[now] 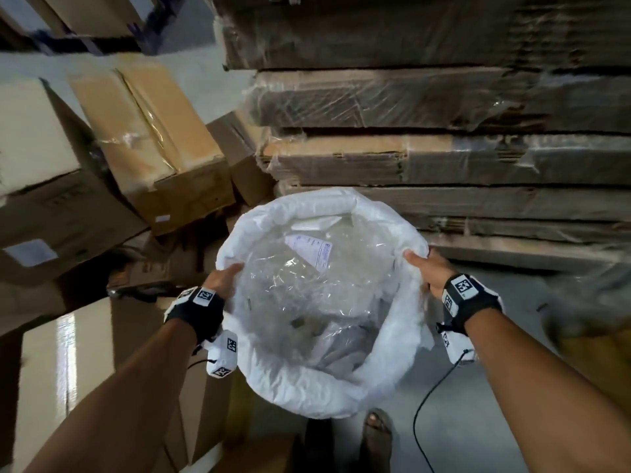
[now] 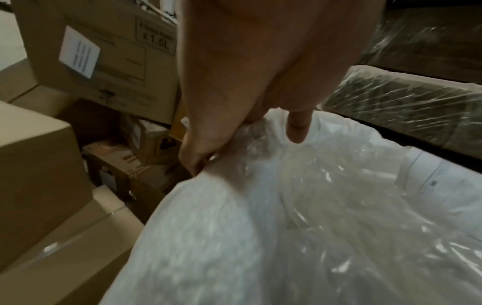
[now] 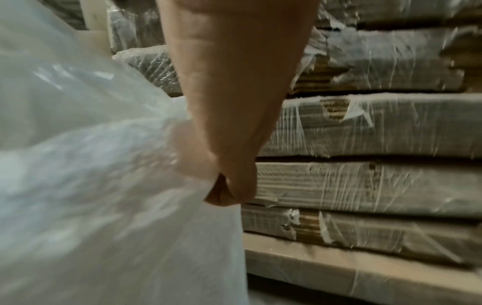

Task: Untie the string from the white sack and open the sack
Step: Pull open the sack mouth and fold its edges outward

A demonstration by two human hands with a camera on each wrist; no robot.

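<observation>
The white sack stands on the floor with its mouth spread wide and its rim rolled outward. Inside lies a clear plastic liner with a printed paper sheet under it. My left hand grips the sack's left rim, thumb inside, fingers curled round the edge. On the opposite side my right hand grips the right rim, its fingers curled into the white fabric. No string shows in any view.
Wrapped stacks of flat cardboard rise right behind the sack, also seen in the right wrist view as bundles. Cardboard boxes crowd the left side. A black cable trails over the floor by my sandalled foot.
</observation>
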